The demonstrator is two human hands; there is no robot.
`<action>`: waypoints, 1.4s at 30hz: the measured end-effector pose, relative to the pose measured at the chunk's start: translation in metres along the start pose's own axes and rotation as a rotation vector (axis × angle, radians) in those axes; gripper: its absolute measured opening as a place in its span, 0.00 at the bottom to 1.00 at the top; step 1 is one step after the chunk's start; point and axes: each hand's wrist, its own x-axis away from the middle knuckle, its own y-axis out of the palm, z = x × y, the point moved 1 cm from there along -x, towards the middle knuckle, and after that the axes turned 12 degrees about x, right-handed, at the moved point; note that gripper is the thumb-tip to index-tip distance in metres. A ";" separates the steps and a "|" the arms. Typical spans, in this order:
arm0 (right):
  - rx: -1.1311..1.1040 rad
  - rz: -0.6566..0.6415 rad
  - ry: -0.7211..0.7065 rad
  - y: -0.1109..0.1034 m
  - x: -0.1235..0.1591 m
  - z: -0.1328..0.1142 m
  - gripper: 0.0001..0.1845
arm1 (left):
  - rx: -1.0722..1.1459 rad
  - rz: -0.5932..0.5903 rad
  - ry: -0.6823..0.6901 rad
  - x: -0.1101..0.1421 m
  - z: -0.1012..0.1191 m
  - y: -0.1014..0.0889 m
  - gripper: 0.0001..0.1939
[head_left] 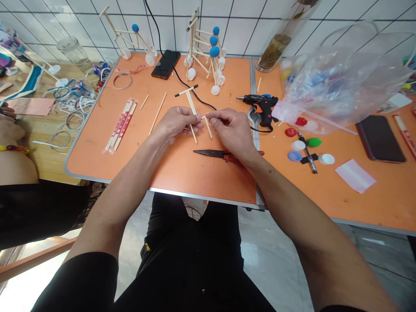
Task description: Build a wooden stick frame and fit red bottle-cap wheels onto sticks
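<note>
well, work surface [97, 162]: orange top, grey metal rim, two panels meeting near the right forearm.
back edge: two stick models [201, 54] with blue balls and white cap wheels, standing before white tiles.
right side: a clear plastic bag [338, 82] of coloured caps, and a black hot glue gun [261, 104] lying just beside the right hand.
left side: wrapped chopsticks [120, 125] in red-and-white paper.
below the hands: scissors [211, 154], black blades, red handles, not touching either hand.
held piece: a stick frame [191, 106], pale bamboo, black-tipped crossbar on a long stem, making a t, raised over the middle of the surface.
left hand [177, 123]: fingers [190, 123] clenched around the stem.
right hand [229, 130]: fingers [212, 116] pinching a short thin stick [204, 117] against the frame.
</note>
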 end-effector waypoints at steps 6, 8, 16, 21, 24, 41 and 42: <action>-0.051 0.018 0.056 0.004 0.000 0.000 0.12 | 0.026 -0.004 -0.004 -0.002 -0.001 -0.001 0.11; -0.064 0.021 0.070 0.004 0.000 -0.001 0.10 | 0.032 -0.007 -0.005 -0.003 -0.002 -0.002 0.11; -0.122 0.010 0.081 0.001 -0.001 -0.004 0.10 | 0.060 0.012 0.016 -0.004 -0.004 -0.005 0.09; -0.138 0.024 0.058 -0.003 -0.002 -0.004 0.18 | 0.087 0.019 0.018 -0.006 -0.004 -0.006 0.09; -0.153 0.038 0.056 -0.004 -0.003 -0.005 0.17 | 0.102 0.028 0.007 -0.006 -0.004 -0.006 0.08; -0.195 -0.018 0.074 -0.004 -0.004 -0.001 0.07 | 0.021 0.017 0.044 -0.009 -0.005 -0.005 0.14; -0.200 -0.029 0.083 -0.004 -0.003 -0.002 0.08 | 0.022 0.011 0.057 -0.008 -0.005 -0.005 0.15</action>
